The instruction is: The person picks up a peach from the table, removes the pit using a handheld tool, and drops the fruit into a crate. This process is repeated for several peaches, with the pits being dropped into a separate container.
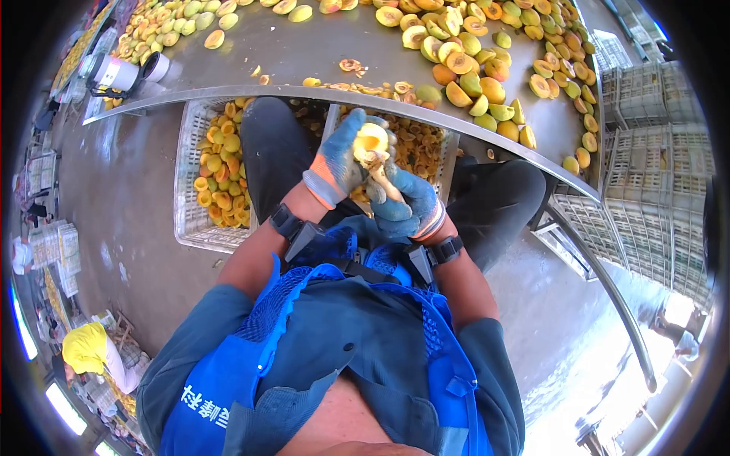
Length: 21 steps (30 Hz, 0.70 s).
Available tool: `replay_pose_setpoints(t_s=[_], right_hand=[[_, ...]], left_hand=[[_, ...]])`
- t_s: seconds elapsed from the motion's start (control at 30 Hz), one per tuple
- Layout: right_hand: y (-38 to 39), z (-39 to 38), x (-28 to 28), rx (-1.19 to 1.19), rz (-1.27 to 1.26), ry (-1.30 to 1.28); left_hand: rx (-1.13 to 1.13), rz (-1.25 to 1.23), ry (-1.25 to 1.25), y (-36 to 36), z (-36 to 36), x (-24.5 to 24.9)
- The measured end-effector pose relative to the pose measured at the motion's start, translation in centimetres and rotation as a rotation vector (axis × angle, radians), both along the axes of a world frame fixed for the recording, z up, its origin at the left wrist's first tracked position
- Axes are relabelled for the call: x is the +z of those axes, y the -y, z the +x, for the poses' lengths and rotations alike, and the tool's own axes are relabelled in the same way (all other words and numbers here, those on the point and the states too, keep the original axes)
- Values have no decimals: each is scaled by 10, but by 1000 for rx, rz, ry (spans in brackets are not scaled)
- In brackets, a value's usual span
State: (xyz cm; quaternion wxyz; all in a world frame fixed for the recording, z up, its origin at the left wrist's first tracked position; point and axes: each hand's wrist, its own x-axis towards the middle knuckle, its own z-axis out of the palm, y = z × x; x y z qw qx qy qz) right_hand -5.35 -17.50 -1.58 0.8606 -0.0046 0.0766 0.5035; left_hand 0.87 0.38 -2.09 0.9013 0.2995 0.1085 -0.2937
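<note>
My left hand (341, 161), in a grey and orange glove, is closed around a yellow halved fruit (371, 140), with its cut side showing. Against the fruit's lower edge is a tool with a pale handle (386, 185), its tip hidden by brown, ragged pulp. The gloved fingers of my right hand (404, 204) are wrapped round that handle. Both hands are over my lap, just below the metal table's edge. Under them, a crate (449, 163) holds brownish fruit pieces. Left of my knee, another white crate (186, 171) contains orange and yellow fruit halves.
On the metal table (304, 57) lie many whole and halved fruits, with a white cylindrical object (115, 74) at its left end. Crates (646, 163) are stacked at the right. A curved metal bar (608, 289) stands beside them. A person in yellow (85, 348) is at the lower left.
</note>
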Motion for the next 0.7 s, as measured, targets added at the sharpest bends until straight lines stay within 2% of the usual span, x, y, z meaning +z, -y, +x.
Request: replay_pose_setpoints(t_s=[0.03, 0.13, 0.17, 0.27, 0.3, 0.33, 0.4, 0.47, 0.53, 0.6, 0.63, 0.7], right_hand=[[2, -1, -4, 1, -63, 98], [2, 0, 12, -16, -307, 292], [1, 0, 15, -44, -487, 361], [-2, 4, 20, -96, -1072, 756], [-3, 2, 9, -182, -1120, 736], [-2, -1, 0, -262, -1121, 694], [-9, -7, -46, -492, -1339, 867], [-5, -5, -32, -480, -1576, 1152], [1, -4, -47, -344, -1741, 1182], [3, -5, -54, -194, -1889, 1235], [2, -7, -49, -257, -1872, 1113], [5, -1, -52, 54, -1944, 1173]], left_hand=[[61, 37, -52, -6, 2, -7], [144, -68, -107, -30, 3, 9], [213, -113, -119, -37, 4, 12], [232, -245, -70, -73, 5, 25], [235, -239, 35, -88, 4, 31], [311, -66, 142, -107, 4, 32], [497, 140, 191, -146, -4, 39], [504, 1818, 1058, -193, -13, 30], [654, 2259, 913, -253, -13, 4], [683, 2260, 988, -229, -16, 28], [708, 2258, 1026, -213, -13, 35], [566, 1484, 739, -171, -5, 25]])
